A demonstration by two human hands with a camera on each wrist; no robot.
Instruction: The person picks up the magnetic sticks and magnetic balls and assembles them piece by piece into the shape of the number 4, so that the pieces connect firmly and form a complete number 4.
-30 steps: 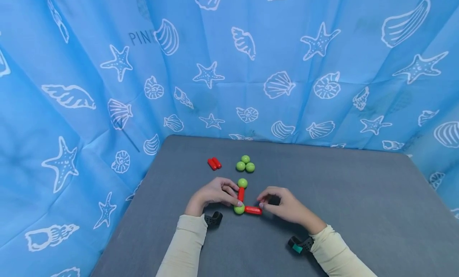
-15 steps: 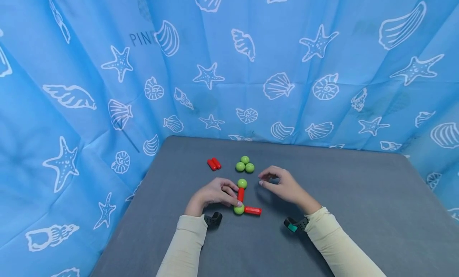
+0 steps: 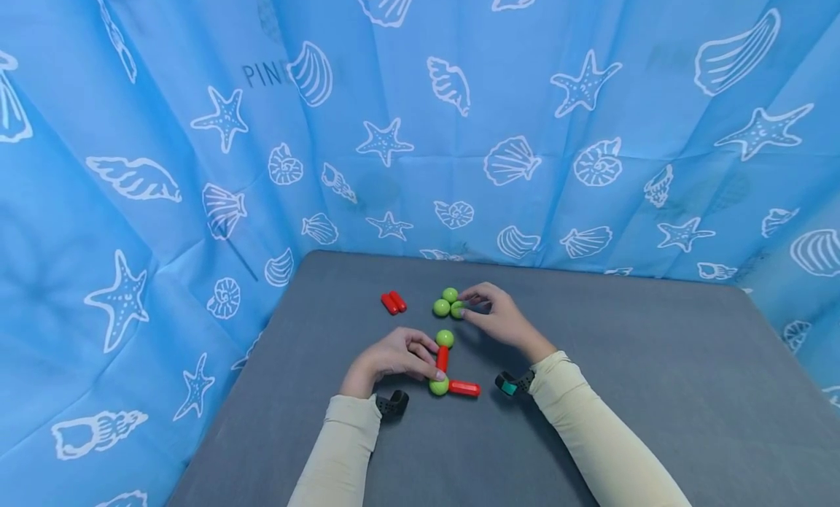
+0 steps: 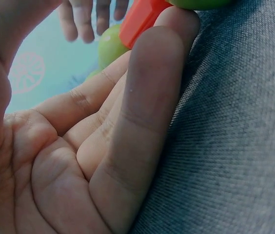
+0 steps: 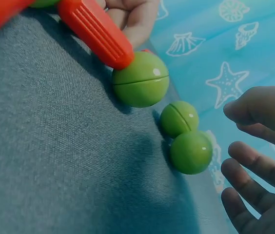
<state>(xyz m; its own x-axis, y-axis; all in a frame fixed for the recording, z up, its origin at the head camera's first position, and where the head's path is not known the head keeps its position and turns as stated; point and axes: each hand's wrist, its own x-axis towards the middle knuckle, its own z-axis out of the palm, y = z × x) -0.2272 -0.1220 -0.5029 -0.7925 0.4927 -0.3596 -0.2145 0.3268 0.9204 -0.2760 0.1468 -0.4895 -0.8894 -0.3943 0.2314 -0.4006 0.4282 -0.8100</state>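
My left hand (image 3: 398, 355) holds the near green ball (image 3: 439, 386) with its thumb on top and its fingers beside an upright-lying red rod (image 3: 442, 359). That rod joins the near ball to a farther green ball (image 3: 445, 338). A second red rod (image 3: 464, 388) extends rightward from the near ball, forming an L. My right hand (image 3: 496, 314) is at a cluster of green balls (image 3: 442, 308), its thumb and fingers spread around the rightmost ball (image 3: 456, 310). In the right wrist view a gap shows between its fingertips and the green balls (image 5: 191, 152).
Two loose red rods (image 3: 394, 303) lie side by side at the back left of the grey table (image 3: 623, 346). A blue curtain (image 3: 420, 128) with shell and starfish prints hangs behind and to the left.
My right hand has left the end of the right-hand red rod and moved away from me to the green ball cluster. My left hand stays on the L-shaped piece.
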